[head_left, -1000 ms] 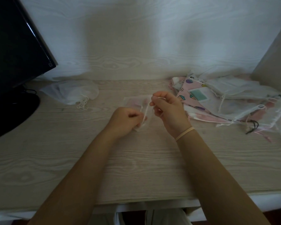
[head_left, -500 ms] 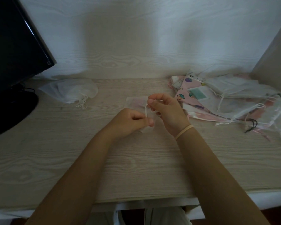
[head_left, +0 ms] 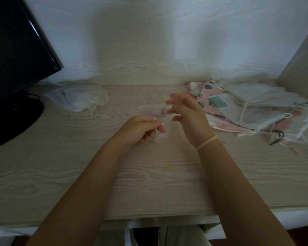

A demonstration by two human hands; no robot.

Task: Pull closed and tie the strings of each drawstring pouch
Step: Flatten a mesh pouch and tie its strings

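A small translucent white pouch (head_left: pixel 150 110) with something pink inside lies flat at the middle of the desk. My left hand (head_left: pixel 140 129) pinches its white string and gathered mouth (head_left: pixel 160 134) between thumb and fingers at the pouch's near end. My right hand (head_left: pixel 187 114) hovers just right of the pouch, blurred by motion, with its fingers spread and loose; I see no string in it. A yellow band circles my right wrist.
A closed white mesh pouch (head_left: pixel 80 98) with its cord bunched lies at the back left. A pile of pouches (head_left: pixel 256 114), pink printed and white, with loose strings covers the right of the desk. A black monitor (head_left: pixel 12 55) and its stand occupy the left.
My right hand let go of the string loop it was holding up and its fingers spread apart. My left hand stayed at the pouch's near end, still pinching the string.
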